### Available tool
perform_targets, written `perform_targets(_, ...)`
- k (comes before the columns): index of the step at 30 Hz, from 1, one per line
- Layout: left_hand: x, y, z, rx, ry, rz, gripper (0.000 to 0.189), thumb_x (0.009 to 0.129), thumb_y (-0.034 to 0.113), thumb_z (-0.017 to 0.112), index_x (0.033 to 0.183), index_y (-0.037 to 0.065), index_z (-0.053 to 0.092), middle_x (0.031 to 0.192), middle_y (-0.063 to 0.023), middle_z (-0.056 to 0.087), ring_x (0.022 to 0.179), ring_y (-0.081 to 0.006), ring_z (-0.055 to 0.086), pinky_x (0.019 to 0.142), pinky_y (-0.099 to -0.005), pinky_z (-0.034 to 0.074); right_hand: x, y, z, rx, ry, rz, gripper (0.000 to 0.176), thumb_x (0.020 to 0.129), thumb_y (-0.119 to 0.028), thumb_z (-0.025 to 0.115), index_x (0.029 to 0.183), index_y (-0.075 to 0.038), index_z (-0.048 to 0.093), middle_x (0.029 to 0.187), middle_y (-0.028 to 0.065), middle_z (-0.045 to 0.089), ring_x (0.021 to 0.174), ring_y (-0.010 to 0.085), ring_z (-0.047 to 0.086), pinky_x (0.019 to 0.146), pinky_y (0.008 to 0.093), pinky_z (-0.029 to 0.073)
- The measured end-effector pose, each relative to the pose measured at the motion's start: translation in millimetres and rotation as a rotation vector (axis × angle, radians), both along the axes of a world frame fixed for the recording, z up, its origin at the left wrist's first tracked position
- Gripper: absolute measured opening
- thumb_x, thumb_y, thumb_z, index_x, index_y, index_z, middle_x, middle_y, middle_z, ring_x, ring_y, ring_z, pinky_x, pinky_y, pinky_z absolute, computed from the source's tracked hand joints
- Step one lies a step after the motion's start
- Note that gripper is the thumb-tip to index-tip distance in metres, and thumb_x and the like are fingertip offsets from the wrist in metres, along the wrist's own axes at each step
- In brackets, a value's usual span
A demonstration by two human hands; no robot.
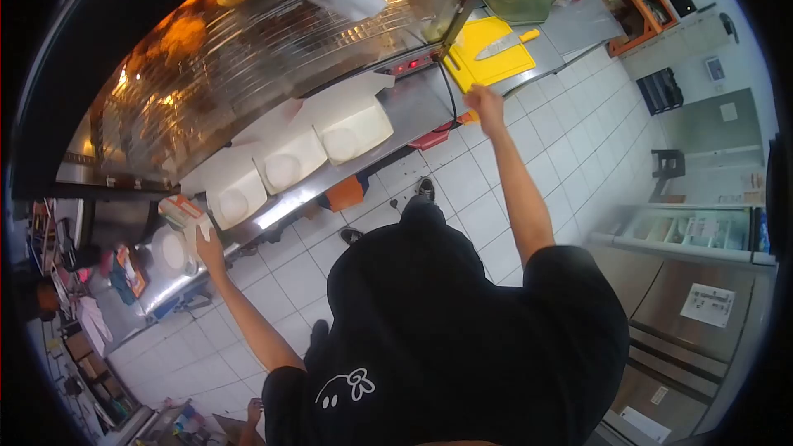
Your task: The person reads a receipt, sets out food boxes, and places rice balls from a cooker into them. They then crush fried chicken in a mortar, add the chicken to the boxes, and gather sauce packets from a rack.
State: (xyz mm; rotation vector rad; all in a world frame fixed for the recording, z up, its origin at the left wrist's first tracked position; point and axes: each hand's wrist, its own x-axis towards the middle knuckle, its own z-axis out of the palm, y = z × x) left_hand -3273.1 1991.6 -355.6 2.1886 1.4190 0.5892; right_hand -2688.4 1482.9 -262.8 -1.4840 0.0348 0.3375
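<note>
Left grip (208, 244) touched carton (182, 212), hold unclear; right grip (486, 107) curled, contents unclear. Sideways slip risked jostling open box (249, 186) beside left grip.

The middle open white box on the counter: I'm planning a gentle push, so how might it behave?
The middle box looks thin-walled, so it may flex under the fingers. Its broad, low shape suggests sliding on the smooth metal counter rather than tipping. The pale round contents probably add some weight.
</note>
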Motion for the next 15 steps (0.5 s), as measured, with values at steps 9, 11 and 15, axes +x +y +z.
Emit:
perform_targets(9,145,-171,123,-0.247,-0.101,-0.147,0.028,0.097,0.015,0.055,0.118,-0.002,0.062,0.116,-0.0134,0.066,0.107,-0.021,0.061,0.092,-0.0303,0.046,206,84,-18,-0.603,-0.543,0.131,0.041,0.082,-0.039,0.068,0.091,0.0,0.074,0.092,0.021,0.071,0.089,0.0342,0.069,0.083,0.0409,0.053)
perform_targets(11,205,-206,133,-0.259,-0.092,-0.339,0.024,0.098,0.015,0.051,0.116,0.007,0.065,0.115,-0.0082,0.066,0.097,-0.0197,0.064,0.081,-0.0318,0.05,243,102,-50,-0.666,-0.41,0.077,0.048,0.077,-0.049,0.072,0.087,-0.003,0.075,0.09,0.0188,0.072,0.089,0.0345,0.07,0.082,0.0405,0.053)
perform_targets(15,343,-301,184,-0.335,-0.089,-0.702,0.021,0.095,0.009,0.054,0.112,0.003,0.065,0.107,-0.0101,0.065,0.098,-0.0208,0.064,0.085,-0.0323,0.05,273,115,-96,-0.569,-0.175,0.34,0.032,0.079,-0.031,0.073,0.071,0.0,0.071,0.07,0.0097,0.069,0.069,0.0204,0.069,0.067,0.0314,0.055)
